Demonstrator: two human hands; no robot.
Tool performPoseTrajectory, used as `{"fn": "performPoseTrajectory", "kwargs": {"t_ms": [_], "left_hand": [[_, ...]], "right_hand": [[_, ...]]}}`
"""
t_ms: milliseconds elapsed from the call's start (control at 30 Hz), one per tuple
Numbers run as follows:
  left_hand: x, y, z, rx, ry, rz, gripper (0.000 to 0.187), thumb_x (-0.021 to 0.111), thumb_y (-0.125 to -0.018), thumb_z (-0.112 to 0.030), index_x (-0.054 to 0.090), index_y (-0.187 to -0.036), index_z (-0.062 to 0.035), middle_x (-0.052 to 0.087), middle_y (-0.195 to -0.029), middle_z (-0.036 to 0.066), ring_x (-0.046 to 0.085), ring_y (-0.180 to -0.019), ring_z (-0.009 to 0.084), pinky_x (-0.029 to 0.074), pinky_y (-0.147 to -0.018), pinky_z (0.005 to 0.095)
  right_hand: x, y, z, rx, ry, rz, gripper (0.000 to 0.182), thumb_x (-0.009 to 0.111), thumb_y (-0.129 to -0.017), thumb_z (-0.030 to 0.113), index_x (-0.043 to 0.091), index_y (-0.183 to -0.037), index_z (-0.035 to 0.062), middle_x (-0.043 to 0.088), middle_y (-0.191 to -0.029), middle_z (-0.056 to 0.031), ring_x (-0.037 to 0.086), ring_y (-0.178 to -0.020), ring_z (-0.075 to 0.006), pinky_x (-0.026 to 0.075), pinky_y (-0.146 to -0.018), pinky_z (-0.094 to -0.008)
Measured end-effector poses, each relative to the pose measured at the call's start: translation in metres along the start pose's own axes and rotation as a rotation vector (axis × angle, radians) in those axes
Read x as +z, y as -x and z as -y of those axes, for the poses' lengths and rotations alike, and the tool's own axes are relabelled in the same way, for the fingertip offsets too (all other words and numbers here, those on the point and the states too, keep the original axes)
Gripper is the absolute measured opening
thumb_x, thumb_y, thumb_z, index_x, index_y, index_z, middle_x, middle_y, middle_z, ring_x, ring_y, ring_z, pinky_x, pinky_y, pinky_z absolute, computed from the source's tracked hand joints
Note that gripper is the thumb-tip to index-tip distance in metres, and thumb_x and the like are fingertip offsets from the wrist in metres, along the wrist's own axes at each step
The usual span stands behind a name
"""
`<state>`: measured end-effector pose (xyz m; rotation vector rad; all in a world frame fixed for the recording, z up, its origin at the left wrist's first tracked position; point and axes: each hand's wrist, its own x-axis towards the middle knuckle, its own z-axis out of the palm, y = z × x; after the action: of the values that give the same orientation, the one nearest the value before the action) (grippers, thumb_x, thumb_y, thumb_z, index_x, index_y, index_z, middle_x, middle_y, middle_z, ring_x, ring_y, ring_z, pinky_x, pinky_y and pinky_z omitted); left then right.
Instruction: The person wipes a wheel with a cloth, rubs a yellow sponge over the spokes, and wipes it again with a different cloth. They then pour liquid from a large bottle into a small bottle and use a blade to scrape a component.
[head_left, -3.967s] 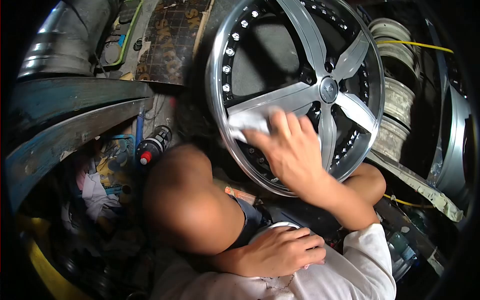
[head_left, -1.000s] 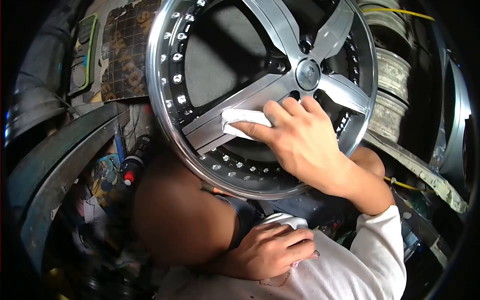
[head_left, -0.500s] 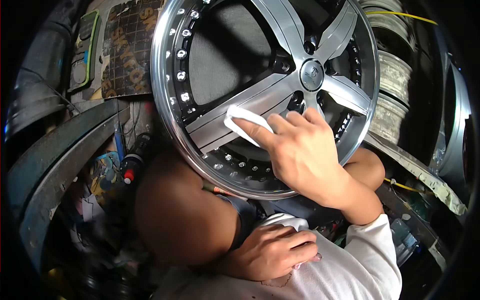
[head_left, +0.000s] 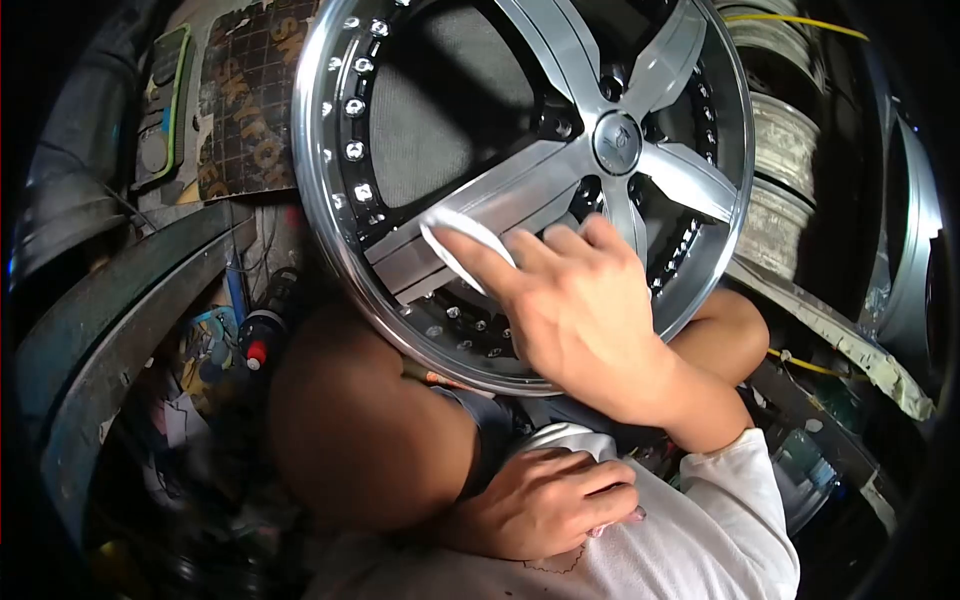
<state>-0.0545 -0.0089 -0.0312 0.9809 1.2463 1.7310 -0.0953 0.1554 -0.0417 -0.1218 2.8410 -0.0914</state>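
A silver and black alloy wheel rim (head_left: 520,185) leans over my lap, its polished outer lip lined with studs. My right hand (head_left: 590,310) is closed on a folded white cloth (head_left: 460,245), the index finger pressing it against the lower-left spoke. At the hub sits a round centre cap (head_left: 617,142). Lower down, my left hand (head_left: 560,500) rests against my white shirt (head_left: 690,535) with its fingers curled. A small pinkish bit shows under those fingertips, and I cannot tell what it is.
Several worn metal rims (head_left: 780,150) are stacked at the right, near a yellow cable (head_left: 800,20). On the left are a phone in a green-edged case (head_left: 160,105), a dark printed board (head_left: 250,110), a curved metal beam (head_left: 130,310) and a bottle with a red tip (head_left: 260,335).
My right hand has slid the cloth left along the spoke, toward the outer lip. The wheel has shifted slightly left and up. My left hand stays in place.
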Motion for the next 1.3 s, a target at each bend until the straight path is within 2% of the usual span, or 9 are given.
{"fn": "performPoseTrajectory", "kwargs": {"t_ms": [100, 367, 500, 600, 767, 867, 1033, 1133, 1300], "left_hand": [[0.002, 0.002, 0.001, 0.012, 0.003, 0.011, 0.017, 0.082, -0.079, -0.018, 0.07, -0.086, -0.0081, 0.07, -0.099, 0.0, 0.064, -0.071, 0.0179, 0.054, -0.064, 0.0322], [-0.004, 0.002, 0.0, 0.016, 0.018, -0.014, 0.017, 0.081, -0.078, -0.014, 0.068, -0.086, -0.0077, 0.07, -0.101, 0.001, 0.064, -0.071, 0.0188, 0.054, -0.063, 0.033], [-0.001, 0.004, 0.003, 0.028, 0.018, 0.001, 0.018, 0.08, -0.075, -0.011, 0.068, -0.087, -0.0078, 0.07, -0.102, 0.002, 0.064, -0.071, 0.0193, 0.054, -0.063, 0.0332], [-0.004, 0.002, 0.003, 0.032, 0.021, -0.035, 0.019, 0.08, -0.073, -0.009, 0.068, -0.089, -0.0079, 0.07, -0.103, 0.002, 0.063, -0.071, 0.0193, 0.054, -0.063, 0.0332], [-0.001, 0.003, 0.001, 0.025, 0.032, 0.0, 0.019, 0.079, -0.073, -0.009, 0.069, -0.089, -0.0079, 0.07, -0.103, 0.002, 0.063, -0.071, 0.0193, 0.054, -0.064, 0.0327], [-0.003, 0.001, 0.001, 0.025, 0.061, -0.032, 0.019, 0.079, -0.073, -0.008, 0.07, -0.09, -0.0076, 0.07, -0.102, 0.001, 0.063, -0.071, 0.0193, 0.054, -0.064, 0.0326], [-0.005, 0.001, 0.001, 0.032, 0.037, 0.018, 0.018, 0.079, -0.074, -0.009, 0.071, -0.091, -0.0076, 0.07, -0.102, 0.001, 0.063, -0.072, 0.0187, 0.054, -0.064, 0.0331], [-0.005, 0.001, 0.002, 0.032, 0.049, 0.039, 0.017, 0.078, -0.076, -0.011, 0.071, -0.09, -0.0076, 0.07, -0.102, 0.001, 0.063, -0.072, 0.0188, 0.054, -0.064, 0.033], [-0.007, 0.001, 0.0, 0.011, 0.045, 0.023, 0.014, 0.078, -0.079, -0.014, 0.071, -0.089, -0.0071, 0.07, -0.102, 0.001, 0.063, -0.071, 0.019, 0.054, -0.064, 0.0327]], "right_hand": [[0.003, 0.003, 0.002, 0.008, 0.007, -0.009, 0.055, 0.055, -0.091, 0.017, 0.063, -0.145, 0.018, 0.06, -0.075, -0.0016, 0.059, -0.065, -0.0182, 0.041, -0.068, -0.0356], [0.006, 0.006, 0.002, 0.124, -0.14, -0.01, 0.073, 0.063, -0.077, 0.005, 0.058, -0.149, 0.014, 0.063, -0.077, -0.005, 0.061, -0.066, -0.0234, 0.043, -0.065, -0.0378], [0.01, -0.004, -0.002, 0.113, -0.153, -0.123, 0.071, 0.062, -0.076, 0.003, 0.06, -0.147, 0.0112, 0.061, -0.075, -0.0057, 0.06, -0.063, -0.0233, 0.042, -0.063, -0.0377], [0.007, 0.007, 0.004, 0.137, -0.142, -0.007, 0.071, 0.062, -0.076, 0.003, 0.06, -0.147, 0.0113, 0.061, -0.074, -0.0055, 0.06, -0.064, -0.0236, 0.041, -0.063, -0.0382], [0.007, 0.005, 0.004, 0.124, -0.127, -0.012, 0.075, 0.063, -0.075, 0.005, 0.057, -0.15, 0.0145, 0.066, -0.081, -0.0054, 0.062, -0.066, -0.0233, 0.042, -0.064, -0.0387], [0.009, -0.001, 0.004, 0.111, -0.133, -0.074, 0.073, 0.063, -0.076, 0.006, 0.058, -0.149, 0.015, 0.065, -0.08, -0.0053, 0.062, -0.066, -0.0238, 0.042, -0.064, -0.0389], [-0.003, 0.016, 0.005, 0.112, -0.127, 0.039, 0.066, 0.061, -0.08, 0.009, 0.062, -0.146, 0.0166, 0.06, -0.073, -0.0018, 0.06, -0.063, -0.0209, 0.041, -0.063, -0.0363], [-0.008, 0.004, 0.006, 0.084, -0.137, -0.133, 0.065, 0.061, -0.08, 0.01, 0.063, -0.145, 0.0177, 0.058, -0.072, -0.0012, 0.059, -0.062, -0.0205, 0.041, -0.062, -0.0365], [-0.001, 0.015, 0.01, 0.142, -0.106, 0.066, 0.064, 0.059, -0.083, 0.012, 0.062, -0.146, 0.0177, 0.059, -0.072, -0.0008, 0.059, -0.064, -0.02, 0.042, -0.064, -0.035]]}}
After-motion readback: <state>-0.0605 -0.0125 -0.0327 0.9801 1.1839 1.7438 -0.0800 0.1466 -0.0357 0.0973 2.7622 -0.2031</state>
